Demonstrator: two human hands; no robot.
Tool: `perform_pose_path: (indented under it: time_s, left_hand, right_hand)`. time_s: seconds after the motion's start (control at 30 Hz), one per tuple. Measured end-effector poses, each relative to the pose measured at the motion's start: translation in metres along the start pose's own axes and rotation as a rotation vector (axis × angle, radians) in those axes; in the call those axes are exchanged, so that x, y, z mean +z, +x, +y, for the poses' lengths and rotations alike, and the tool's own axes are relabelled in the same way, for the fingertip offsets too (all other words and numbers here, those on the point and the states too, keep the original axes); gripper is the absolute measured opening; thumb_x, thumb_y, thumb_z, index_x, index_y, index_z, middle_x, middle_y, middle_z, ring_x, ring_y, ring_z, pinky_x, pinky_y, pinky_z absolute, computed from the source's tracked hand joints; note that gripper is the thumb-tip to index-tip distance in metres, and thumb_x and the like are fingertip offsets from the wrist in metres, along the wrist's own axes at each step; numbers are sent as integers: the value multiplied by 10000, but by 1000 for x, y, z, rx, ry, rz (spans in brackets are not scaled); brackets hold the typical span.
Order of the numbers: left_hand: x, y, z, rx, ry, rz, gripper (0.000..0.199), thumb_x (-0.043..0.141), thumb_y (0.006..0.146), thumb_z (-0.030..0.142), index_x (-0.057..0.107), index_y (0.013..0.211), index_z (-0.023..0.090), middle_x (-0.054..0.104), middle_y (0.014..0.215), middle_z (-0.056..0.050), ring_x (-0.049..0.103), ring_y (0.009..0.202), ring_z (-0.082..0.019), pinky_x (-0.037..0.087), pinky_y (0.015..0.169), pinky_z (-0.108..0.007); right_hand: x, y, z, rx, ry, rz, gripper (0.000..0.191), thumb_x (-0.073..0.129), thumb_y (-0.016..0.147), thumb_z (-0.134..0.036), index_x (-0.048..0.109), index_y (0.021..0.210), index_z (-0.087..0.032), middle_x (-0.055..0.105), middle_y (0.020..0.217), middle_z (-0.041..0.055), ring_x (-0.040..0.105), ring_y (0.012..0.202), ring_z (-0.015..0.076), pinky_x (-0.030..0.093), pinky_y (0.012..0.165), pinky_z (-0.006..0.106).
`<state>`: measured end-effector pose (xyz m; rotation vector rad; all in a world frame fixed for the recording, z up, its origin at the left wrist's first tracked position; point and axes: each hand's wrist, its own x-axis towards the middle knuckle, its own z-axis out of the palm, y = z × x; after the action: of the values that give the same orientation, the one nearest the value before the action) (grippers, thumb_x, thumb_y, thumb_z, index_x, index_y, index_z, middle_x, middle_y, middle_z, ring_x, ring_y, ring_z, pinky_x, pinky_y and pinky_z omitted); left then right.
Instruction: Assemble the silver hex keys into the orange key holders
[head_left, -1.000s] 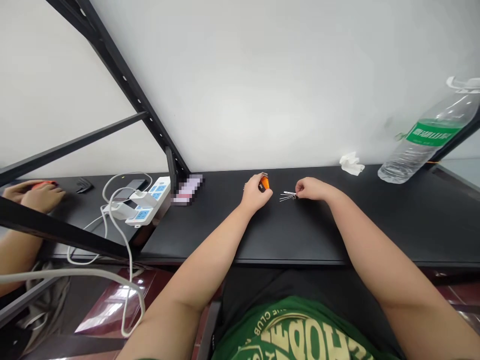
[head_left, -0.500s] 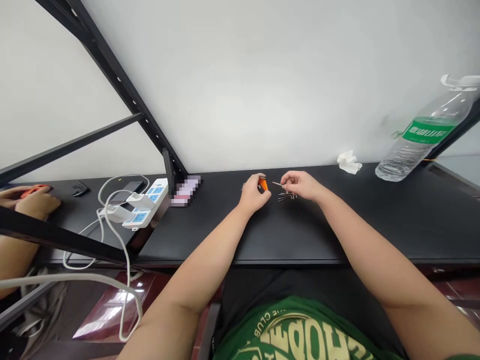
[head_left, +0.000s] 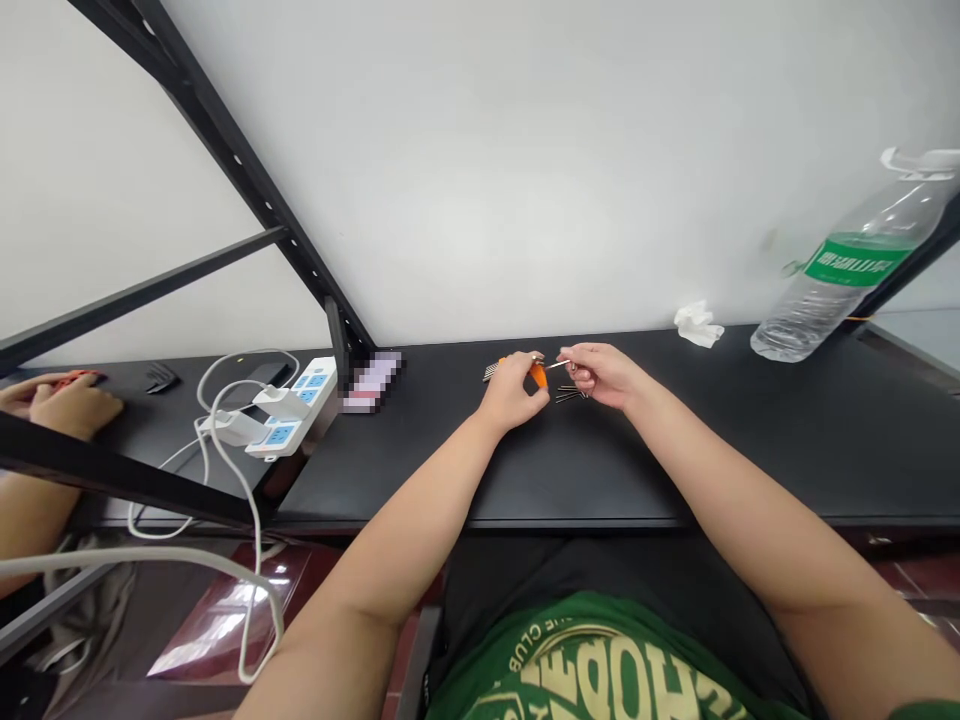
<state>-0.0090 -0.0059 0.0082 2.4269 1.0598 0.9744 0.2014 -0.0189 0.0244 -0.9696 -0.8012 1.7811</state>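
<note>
My left hand (head_left: 514, 392) is closed on an orange hex key holder (head_left: 539, 376), partly hidden by the fingers. Metal keys (head_left: 490, 371) stick out past the left side of that hand. Pinched in my right hand (head_left: 602, 373) is a thin metal hex key (head_left: 557, 365), its tip pointing left at the holder; whether it touches the holder I cannot tell. Below the right fingertips, several loose hex keys (head_left: 571, 393) lie on the black table (head_left: 570, 470).
A large plastic bottle (head_left: 847, 270) and a crumpled tissue (head_left: 698, 325) stand at the right by the wall. To the left are a blurred card (head_left: 372, 382), a power strip (head_left: 300, 405) with white cables, and a black metal frame (head_left: 247, 180). Beyond it, another person's hands (head_left: 75, 408) hold something orange.
My right hand has turned, and the key in it now sits nearer the orange holder. The left hand has tilted slightly, baring more keys on its left side.
</note>
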Motion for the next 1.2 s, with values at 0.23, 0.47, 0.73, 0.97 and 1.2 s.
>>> perform_pose_path:
  time_s: [0.23, 0.47, 0.73, 0.97, 1.2]
  left_hand:
    - [2, 0, 10, -70, -92, 41, 372, 704, 812, 253, 656, 1172, 173, 669, 939, -39, 616, 792, -142, 521, 756, -275]
    - [0, 0, 11, -83, -48, 23, 355, 734, 798, 242, 666, 1140, 179, 692, 952, -42, 640, 832, -156, 521, 792, -282]
    - [1, 0, 11, -98, 28, -30, 349, 736, 815, 306, 650, 1131, 182, 700, 998, -60, 663, 911, -197, 511, 819, -313]
    - [1, -1, 11, -91, -39, -41, 388, 712, 787, 234, 653, 1167, 184, 705, 1041, -63, 660, 902, -188, 525, 831, -314]
    - [5, -1, 1, -226, -236, 32, 418, 657, 730, 171, 630, 1147, 188, 702, 997, -33, 676, 864, -162, 564, 829, -295]
  right_hand:
    - [8, 2, 8, -41, 162, -55, 325, 862, 781, -310, 710, 1016, -144, 668, 804, 16, 560, 593, 35, 493, 525, 120]
    - [17, -1, 15, -115, -155, -22, 352, 799, 782, -407, 616, 984, -184, 578, 539, -47, 331, 318, 45, 198, 335, 187]
    - [26, -3, 20, -102, -179, -66, 343, 724, 784, -396, 473, 937, -219, 618, 620, -32, 378, 365, 64, 235, 379, 198]
    - [19, -4, 14, -150, -444, -19, 362, 719, 829, -478, 500, 955, -219, 487, 563, -74, 315, 436, 60, 224, 438, 192]
    - [-25, 6, -3, -234, -1380, 151, 127, 647, 864, -293, 689, 906, -181, 683, 922, 35, 589, 806, 141, 419, 727, 249]
